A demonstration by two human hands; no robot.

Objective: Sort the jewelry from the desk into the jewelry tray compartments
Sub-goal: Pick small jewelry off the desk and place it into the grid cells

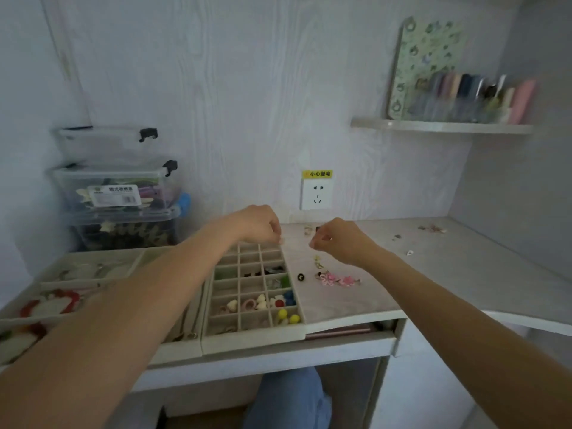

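The beige jewelry tray [251, 339] with a grid of small compartments lies on the desk; several compartments hold coloured pieces. My left hand [259, 223] hovers over the tray's far right corner, fingertips pinching a small pale piece [281, 241]. My right hand [339, 239] is just right of it above the desk, fingers curled, thumb and forefinger pinched together on something too small to make out. On the desk lie pink flower pieces [338, 278], a black piece [301, 277], a gold-green piece [318, 262] and small pieces at the back [308, 229].
A second tray [93, 283] with larger compartments and red-white items sits to the left. Stacked clear storage boxes [120, 193] stand at the back left. More small jewelry [433, 228] lies at the far right of the desk. A wall socket [316, 193] and a shelf [442, 127] are behind.
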